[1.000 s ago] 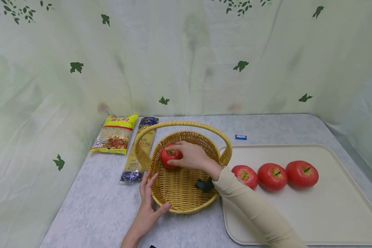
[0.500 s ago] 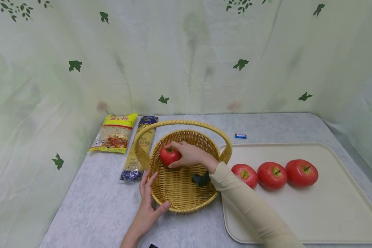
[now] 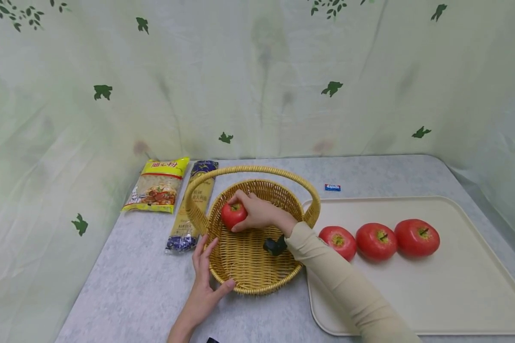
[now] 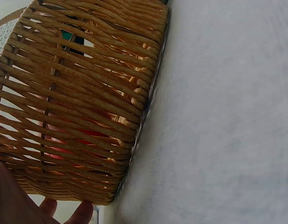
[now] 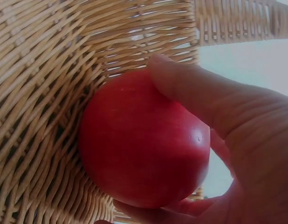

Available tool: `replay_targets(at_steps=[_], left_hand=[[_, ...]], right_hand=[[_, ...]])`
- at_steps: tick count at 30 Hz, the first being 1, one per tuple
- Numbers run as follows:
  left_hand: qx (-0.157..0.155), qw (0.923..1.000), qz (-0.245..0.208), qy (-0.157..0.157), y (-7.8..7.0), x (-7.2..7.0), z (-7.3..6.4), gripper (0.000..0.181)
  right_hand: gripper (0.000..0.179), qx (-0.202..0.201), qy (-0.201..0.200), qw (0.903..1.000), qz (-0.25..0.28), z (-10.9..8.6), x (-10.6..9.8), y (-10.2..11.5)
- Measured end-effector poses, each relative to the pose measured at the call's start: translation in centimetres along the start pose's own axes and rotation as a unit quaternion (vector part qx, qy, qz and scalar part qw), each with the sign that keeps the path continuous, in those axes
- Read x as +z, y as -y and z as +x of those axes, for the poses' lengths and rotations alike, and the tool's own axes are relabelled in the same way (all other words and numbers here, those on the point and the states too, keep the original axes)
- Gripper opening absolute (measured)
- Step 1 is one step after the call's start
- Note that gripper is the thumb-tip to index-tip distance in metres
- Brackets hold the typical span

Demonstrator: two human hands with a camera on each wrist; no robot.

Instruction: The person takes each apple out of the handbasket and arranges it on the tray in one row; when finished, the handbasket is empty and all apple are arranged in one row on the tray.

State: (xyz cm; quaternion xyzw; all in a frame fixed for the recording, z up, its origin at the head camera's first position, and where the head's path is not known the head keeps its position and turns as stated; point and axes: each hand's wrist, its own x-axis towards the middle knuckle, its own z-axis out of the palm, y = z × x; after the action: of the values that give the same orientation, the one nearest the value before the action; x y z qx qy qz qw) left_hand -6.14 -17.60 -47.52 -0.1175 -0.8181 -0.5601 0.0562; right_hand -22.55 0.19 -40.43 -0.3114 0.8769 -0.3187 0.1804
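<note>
Inside a round wicker basket (image 3: 257,289), my right hand (image 3: 257,212) grips a red apple (image 3: 231,216) by its sides, close to the left wall. In the right wrist view, thumb and fingers curl round the apple (image 5: 139,144), which lies against the weave. My left hand (image 3: 203,290) spreads along the basket's near-left outside, thumb at the front rim and fingers straight up the left side. In the left wrist view, the weave of the basket (image 4: 83,84) fills the left part, red showing through it. Fingertips (image 4: 81,212) of my left hand reach past its lower edge.
On a cream tray (image 3: 412,305) at the right sit several things in a row: red apples (image 3: 376,241). Left of the basket lie a yellow food bag (image 3: 156,186) and a long pasta packet (image 3: 193,205). A small blue packet (image 3: 332,187) lies behind the tray. The basket's handle (image 3: 253,169) arches overhead.
My right hand has shifted slightly left with the apple, and its fingers have closed further round it. The left hand and basket stay in place.
</note>
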Motion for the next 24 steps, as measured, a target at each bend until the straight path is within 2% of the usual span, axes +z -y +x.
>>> replay_targets(at_steps=[4,11,24], left_hand=[[0.000,1.0000,0.000,-0.001,0.0,-0.1,0.0,0.091],[-0.007,1.0000,-0.002,0.001,0.0,-0.1,-0.1,0.091],[-0.008,1.0000,0.004,0.001,0.0,0.0,-0.1,0.091]], right_hand=[[0.059,-0.006,-0.003,0.9999,-0.015,0.1,0.1,-0.1],[0.057,-0.027,0.018,0.9992,-0.024,-0.5,-0.1,-0.2],[0.060,-0.016,0.046,0.9984,-0.028,-2.0,-0.6,0.3]])
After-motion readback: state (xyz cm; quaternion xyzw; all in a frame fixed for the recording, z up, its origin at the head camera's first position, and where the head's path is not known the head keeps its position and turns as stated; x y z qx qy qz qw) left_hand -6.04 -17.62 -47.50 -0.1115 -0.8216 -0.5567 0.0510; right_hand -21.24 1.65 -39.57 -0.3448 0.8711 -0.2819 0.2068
